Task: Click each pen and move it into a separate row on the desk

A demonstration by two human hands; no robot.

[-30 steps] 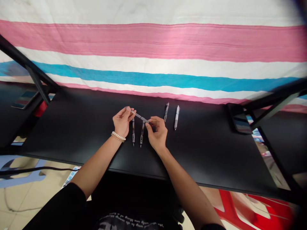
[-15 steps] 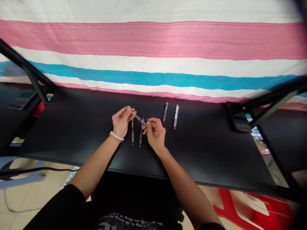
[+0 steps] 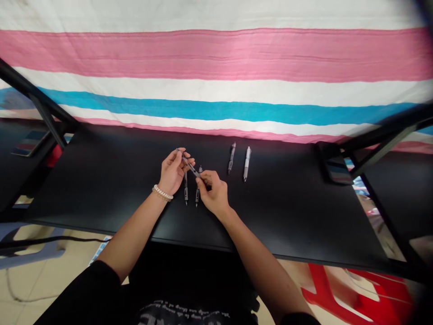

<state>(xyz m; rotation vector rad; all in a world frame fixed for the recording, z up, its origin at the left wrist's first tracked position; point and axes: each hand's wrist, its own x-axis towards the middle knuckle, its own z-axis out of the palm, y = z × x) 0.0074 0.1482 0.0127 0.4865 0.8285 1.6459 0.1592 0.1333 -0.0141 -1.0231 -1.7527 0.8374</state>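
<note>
Fingers (image 3: 174,159) of both hands (image 3: 172,174) (turned inward) pinch a pen (image 3: 190,167).

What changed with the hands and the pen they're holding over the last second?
The right hand has moved left, closer to the left hand, and the pen between them now tilts more steeply. Both hands still hold it; nothing was let go. The other pens lying on the black desk stayed put.

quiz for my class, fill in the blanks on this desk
The left hand wears a beaded white ____ at the wrist. The right hand and left hand both hold one slim grey pen above a ____ tabletop. Besides it, ____ pens lie on the tabletop. The white pen lies ____ of the dark pen.

bracelet; black; four; right
</note>
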